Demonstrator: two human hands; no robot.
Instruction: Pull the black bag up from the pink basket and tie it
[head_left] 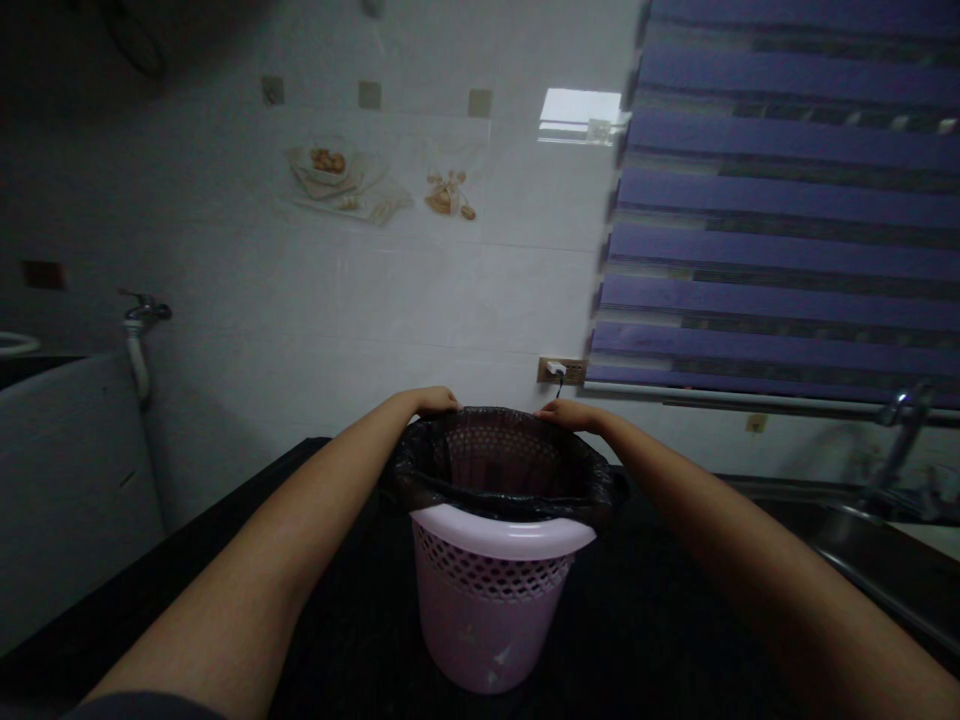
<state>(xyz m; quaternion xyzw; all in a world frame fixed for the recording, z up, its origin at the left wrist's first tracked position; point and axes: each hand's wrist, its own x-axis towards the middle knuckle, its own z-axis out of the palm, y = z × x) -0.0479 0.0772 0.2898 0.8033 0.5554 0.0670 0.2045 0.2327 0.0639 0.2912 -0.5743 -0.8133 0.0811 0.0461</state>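
Observation:
A pink plastic trash bin (491, 625) with a band of lattice holes stands upright on a dark countertop. Inside it hangs a thin black garbage bag (499, 505), its edge folded outward over much of the bin's rim; the pale front rim shows below the fold. My left hand (437, 400) grips the bag at the far left of the rim, fingers closed on the edge. Opposite it, my right hand (568, 413) pinches the bag at the far right of the rim. Some fingertips of both hands are hidden behind the edge.
A steel sink (870, 545) with a faucet (904, 430) lies to the right. Behind the bin is a tiled wall (390, 300) with an outlet (561, 371) and a plugged-in cord. Purple striped blinds (750, 250) hang at right; a wall tap (146, 308) is at left.

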